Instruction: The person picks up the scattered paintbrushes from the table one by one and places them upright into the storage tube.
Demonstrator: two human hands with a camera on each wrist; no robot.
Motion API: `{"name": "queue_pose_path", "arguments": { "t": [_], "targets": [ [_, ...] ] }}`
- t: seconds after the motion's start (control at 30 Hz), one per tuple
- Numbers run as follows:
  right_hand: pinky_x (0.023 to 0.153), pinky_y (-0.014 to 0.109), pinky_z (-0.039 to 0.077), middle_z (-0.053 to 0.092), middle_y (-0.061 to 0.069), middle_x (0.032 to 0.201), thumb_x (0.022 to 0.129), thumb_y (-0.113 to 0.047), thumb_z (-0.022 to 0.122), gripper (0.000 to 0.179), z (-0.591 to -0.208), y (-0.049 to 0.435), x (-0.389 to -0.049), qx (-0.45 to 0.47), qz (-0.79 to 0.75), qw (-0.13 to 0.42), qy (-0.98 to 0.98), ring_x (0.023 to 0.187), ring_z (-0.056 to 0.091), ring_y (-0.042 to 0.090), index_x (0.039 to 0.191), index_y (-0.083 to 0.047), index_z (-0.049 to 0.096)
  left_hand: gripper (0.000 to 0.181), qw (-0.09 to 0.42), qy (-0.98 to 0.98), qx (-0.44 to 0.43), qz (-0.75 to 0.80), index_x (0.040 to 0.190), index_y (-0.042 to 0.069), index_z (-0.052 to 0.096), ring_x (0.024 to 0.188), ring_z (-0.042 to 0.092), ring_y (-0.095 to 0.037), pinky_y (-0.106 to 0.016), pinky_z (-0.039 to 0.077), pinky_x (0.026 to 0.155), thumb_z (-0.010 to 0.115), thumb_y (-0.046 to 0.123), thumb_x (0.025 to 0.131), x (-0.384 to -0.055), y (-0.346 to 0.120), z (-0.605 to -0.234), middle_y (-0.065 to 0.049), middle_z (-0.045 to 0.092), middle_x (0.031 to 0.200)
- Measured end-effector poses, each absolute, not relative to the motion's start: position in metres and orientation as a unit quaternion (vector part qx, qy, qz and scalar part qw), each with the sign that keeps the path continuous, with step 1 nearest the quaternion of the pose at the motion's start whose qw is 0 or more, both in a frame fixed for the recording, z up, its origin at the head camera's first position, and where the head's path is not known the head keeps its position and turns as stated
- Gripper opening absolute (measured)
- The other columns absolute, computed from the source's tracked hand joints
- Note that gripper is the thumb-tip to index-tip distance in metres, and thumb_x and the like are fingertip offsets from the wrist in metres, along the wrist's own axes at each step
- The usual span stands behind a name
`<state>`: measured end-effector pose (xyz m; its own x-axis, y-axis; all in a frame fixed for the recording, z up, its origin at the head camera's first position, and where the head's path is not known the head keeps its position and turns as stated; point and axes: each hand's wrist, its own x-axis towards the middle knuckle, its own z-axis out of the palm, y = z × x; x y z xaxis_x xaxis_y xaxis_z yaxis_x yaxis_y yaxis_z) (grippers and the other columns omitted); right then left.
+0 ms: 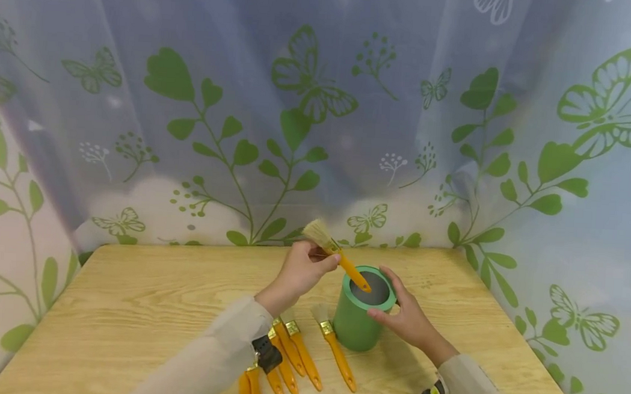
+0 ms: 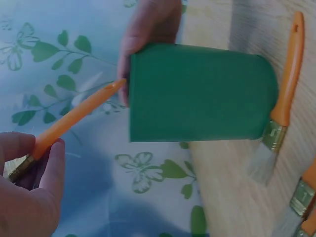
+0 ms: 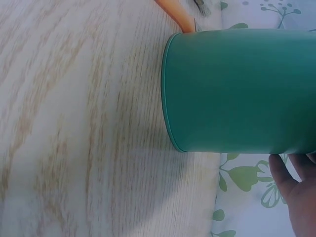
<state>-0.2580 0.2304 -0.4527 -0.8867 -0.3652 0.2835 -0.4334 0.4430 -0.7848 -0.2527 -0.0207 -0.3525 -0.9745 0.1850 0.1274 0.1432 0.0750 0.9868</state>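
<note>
While the left hand (image 1: 301, 269) pinches a brush (image 1: 350, 269) at the neck, near the metal ferrule, the right hand (image 1: 412, 321) holds the green canister (image 1: 359, 327) near its top. Left grip: thumb and fingertips drawn in to the handle's thickness, brush tilted, bristles up and away from the canister, handle end down at its mouth. Can't tell if the tip is past the rim. Right grip: spread wide, thumb on the near side of the rim, fingers on the far right side; right wrist view has fingertips on the wall. Canister stands upright on the wooden table (image 1: 167, 308). One loose brush (image 1: 341, 358) lies just left of its base, handle toward the person. More orange-handled brushes (image 1: 306, 356) lie bunched further left, partly hidden by the left sleeve (image 1: 220, 342).
</note>
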Motion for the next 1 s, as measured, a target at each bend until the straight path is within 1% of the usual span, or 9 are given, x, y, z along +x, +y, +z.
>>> {"name": "queue_pose_path", "arguments": {
  "t": [0.27, 0.4, 0.57, 0.67, 0.73, 0.8, 0.9, 0.97, 1.0],
  "targets": [
    [0.097, 0.059, 0.042, 0.045, 0.019, 0.141, 0.086, -0.022, 0.072, 0.084, -0.455, 0.230, -0.259, 0.233, 0.472, 0.037, -0.849, 0.122, 0.050, 0.037, 0.152, -0.009, 0.020, 0.024, 0.058, 0.755, 0.099, 0.646, 0.104, -0.004, 0.064, 0.093, 0.066, -0.024, -0.031, 0.056, 0.084, 0.059, 0.018, 0.097, -0.250, -0.017, -0.366, -0.016, 0.065, 0.103],
    [0.095, 0.057, 0.043, 0.046, 0.020, 0.140, 0.086, -0.020, 0.072, 0.084, -0.456, 0.230, -0.259, 0.240, 0.476, 0.038, -0.845, 0.119, 0.052, 0.037, 0.151, -0.008, 0.020, 0.020, 0.056, 0.769, 0.111, 0.627, 0.100, 0.000, 0.066, 0.095, 0.065, -0.027, -0.032, 0.056, 0.083, 0.059, 0.019, 0.096, -0.249, -0.017, -0.371, -0.010, 0.066, 0.099],
    [0.095, 0.058, 0.043, 0.046, 0.020, 0.139, 0.086, -0.017, 0.071, 0.084, -0.456, 0.231, -0.259, 0.243, 0.481, 0.037, -0.842, 0.119, 0.052, 0.037, 0.152, -0.010, 0.020, 0.016, 0.046, 0.764, 0.131, 0.630, 0.097, 0.001, 0.067, 0.097, 0.064, -0.031, -0.031, 0.056, 0.081, 0.061, 0.015, 0.095, -0.250, -0.017, -0.377, -0.009, 0.066, 0.095],
    [0.094, 0.058, 0.043, 0.047, 0.020, 0.139, 0.086, -0.017, 0.071, 0.084, -0.455, 0.231, -0.259, 0.241, 0.482, 0.036, -0.842, 0.119, 0.052, 0.037, 0.152, -0.012, 0.020, 0.014, 0.047, 0.761, 0.134, 0.633, 0.096, 0.001, 0.067, 0.094, 0.064, -0.028, -0.031, 0.056, 0.081, 0.062, 0.014, 0.094, -0.251, -0.017, -0.380, -0.008, 0.066, 0.092],
    [0.095, 0.058, 0.043, 0.047, 0.020, 0.139, 0.086, -0.018, 0.071, 0.084, -0.454, 0.230, -0.259, 0.239, 0.482, 0.036, -0.842, 0.119, 0.052, 0.037, 0.152, -0.013, 0.020, 0.017, 0.046, 0.766, 0.127, 0.628, 0.088, 0.001, 0.063, 0.091, 0.064, -0.024, -0.031, 0.055, 0.079, 0.063, 0.016, 0.094, -0.251, -0.018, -0.381, -0.006, 0.063, 0.087],
    [0.095, 0.058, 0.043, 0.047, 0.020, 0.139, 0.086, -0.019, 0.071, 0.084, -0.454, 0.230, -0.259, 0.238, 0.482, 0.036, -0.843, 0.119, 0.052, 0.037, 0.152, -0.014, 0.020, 0.019, 0.048, 0.768, 0.120, 0.628, 0.096, -0.001, 0.064, 0.092, 0.065, -0.021, -0.032, 0.056, 0.080, 0.063, 0.018, 0.094, -0.251, -0.018, -0.382, -0.006, 0.062, 0.092],
    [0.096, 0.059, 0.042, 0.046, 0.019, 0.140, 0.086, -0.021, 0.071, 0.083, -0.455, 0.230, -0.259, 0.234, 0.479, 0.037, -0.845, 0.121, 0.050, 0.038, 0.152, -0.015, 0.020, 0.025, 0.052, 0.763, 0.117, 0.633, 0.109, -0.002, 0.064, 0.096, 0.065, -0.023, -0.032, 0.056, 0.082, 0.063, 0.018, 0.094, -0.251, -0.022, -0.382, -0.010, 0.064, 0.101],
    [0.096, 0.060, 0.042, 0.046, 0.019, 0.141, 0.086, -0.022, 0.071, 0.083, -0.455, 0.231, -0.259, 0.231, 0.476, 0.040, -0.848, 0.122, 0.049, 0.038, 0.152, -0.016, 0.021, 0.033, 0.055, 0.754, 0.120, 0.644, 0.123, 0.001, 0.061, 0.101, 0.064, -0.026, -0.033, 0.056, 0.085, 0.062, 0.016, 0.094, -0.252, -0.026, -0.383, -0.013, 0.064, 0.112],
    [0.097, 0.060, 0.041, 0.045, 0.019, 0.141, 0.087, -0.022, 0.071, 0.083, -0.455, 0.231, -0.259, 0.228, 0.475, 0.040, -0.849, 0.123, 0.049, 0.038, 0.152, -0.017, 0.021, 0.031, 0.055, 0.752, 0.122, 0.646, 0.122, 0.002, 0.062, 0.102, 0.064, -0.026, -0.033, 0.056, 0.085, 0.062, 0.016, 0.095, -0.252, -0.028, -0.384, -0.013, 0.065, 0.113]
  ]
}}
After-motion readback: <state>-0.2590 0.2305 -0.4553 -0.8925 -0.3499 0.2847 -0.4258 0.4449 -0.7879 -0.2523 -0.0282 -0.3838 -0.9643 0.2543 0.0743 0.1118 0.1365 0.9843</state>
